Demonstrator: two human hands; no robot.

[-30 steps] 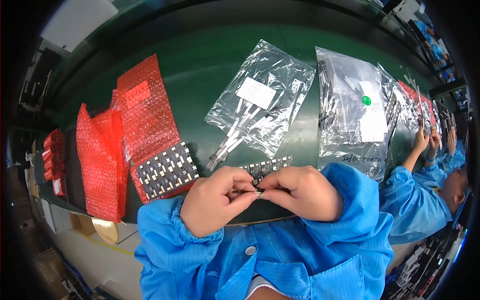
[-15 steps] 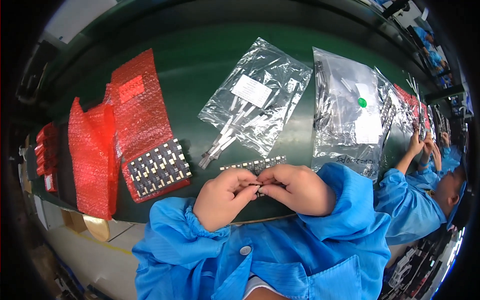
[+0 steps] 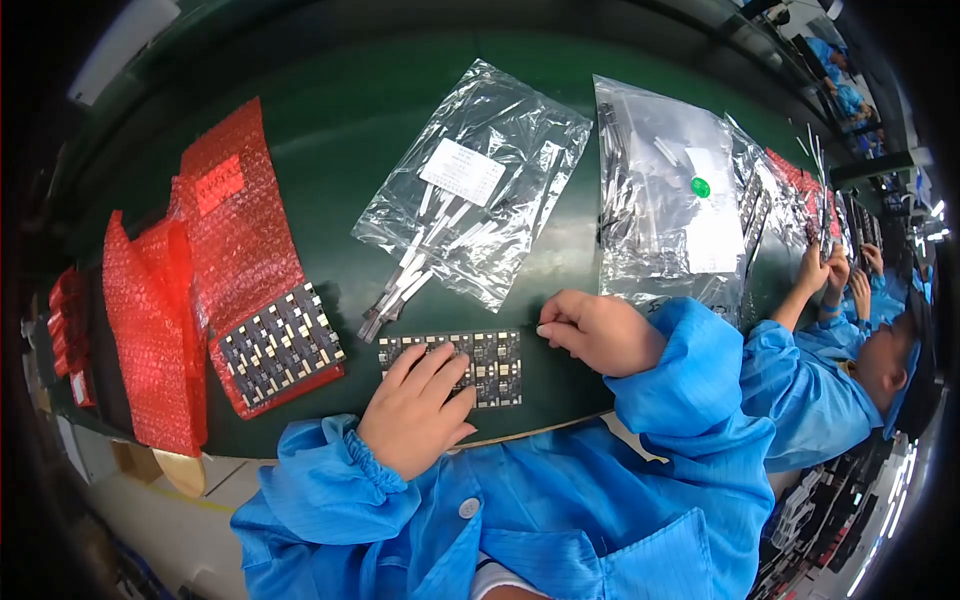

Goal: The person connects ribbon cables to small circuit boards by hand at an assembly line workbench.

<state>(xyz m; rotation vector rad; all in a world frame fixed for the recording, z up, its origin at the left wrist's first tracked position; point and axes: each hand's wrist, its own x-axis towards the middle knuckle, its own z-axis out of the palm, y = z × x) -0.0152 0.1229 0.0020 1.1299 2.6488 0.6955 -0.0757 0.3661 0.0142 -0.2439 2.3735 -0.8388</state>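
Where the green work surface (image 3: 330, 110) curves toward the left rim, red bubble-wrap sleeves (image 3: 150, 330) are laid side by side, with smaller red packets (image 3: 68, 335) at the 9 o'clock edge. A tray of small dark circuit parts (image 3: 280, 345) is seen protruding from the lower end of the larger red sleeve (image 3: 235, 235).

The left hand (image 3: 415, 415) is laid flat, palm down and with fingers extended, on a dark panel of small circuit boards (image 3: 495, 365); nothing is gripped by it. The panel is positioned at the near edge of the surface, directly in front of the person, and its left half is covered by the fingers (image 3: 440, 365).

At 12 o'clock from the panel, a clear plastic bag with a white label (image 3: 475, 190) is placed, and thin metal strips (image 3: 395, 295) are seen projecting from its lower end toward the panel.

The right hand (image 3: 600, 330) is held loosely curled at 2 o'clock from the panel, just beside its upper right corner; whether anything is pinched in it cannot be told. At 12 o'clock from this hand, a silver bag with a green dot sticker (image 3: 665, 200) is laid.

At the 3 o'clock rim, a second person in a blue coat (image 3: 810, 390) is seated, with hands (image 3: 830, 275) raised at further bags (image 3: 800, 190).
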